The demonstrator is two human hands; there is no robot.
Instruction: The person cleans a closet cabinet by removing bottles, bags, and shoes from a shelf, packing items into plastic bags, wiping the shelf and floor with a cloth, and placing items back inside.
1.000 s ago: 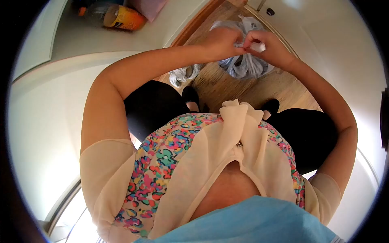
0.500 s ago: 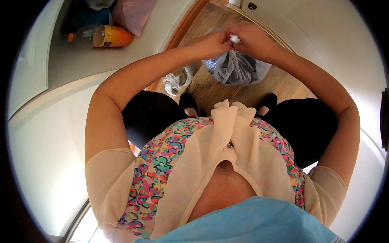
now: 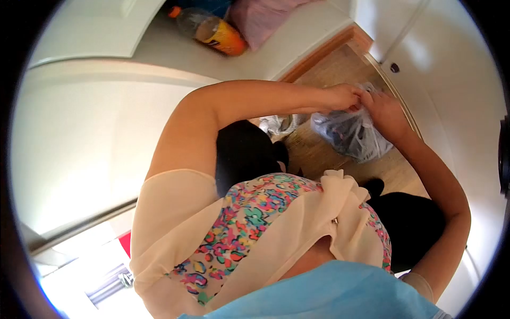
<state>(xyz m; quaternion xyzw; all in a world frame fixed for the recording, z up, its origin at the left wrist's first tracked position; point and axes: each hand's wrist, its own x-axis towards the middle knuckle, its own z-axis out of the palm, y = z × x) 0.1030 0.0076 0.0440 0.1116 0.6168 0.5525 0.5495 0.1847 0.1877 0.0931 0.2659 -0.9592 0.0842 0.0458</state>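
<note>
A translucent plastic bag (image 3: 353, 133) with dark contents rests on the wooden floor, its top gathered upward. At that gathered top, my left hand (image 3: 342, 98) has its fingers pinched on the plastic. My right hand (image 3: 385, 112) is closed on the same part of the bag from the other side, and the fingertips of both hands meet there. The exact grip of the fingers is partly hidden by the hands themselves.
A whitish crumpled bag (image 3: 279, 124) lies on the floor left of the plastic bag. An orange-labelled bottle (image 3: 218, 35) and a pink bag (image 3: 261, 20) lie in an open compartment at upper left. A white door panel (image 3: 443, 80) stands close on the right.
The view has turned, so the hands, bag and bottle appear further right. The white tip of plastic that stuck out between my fingers no longer shows. Both hands remain at the bag's top.
</note>
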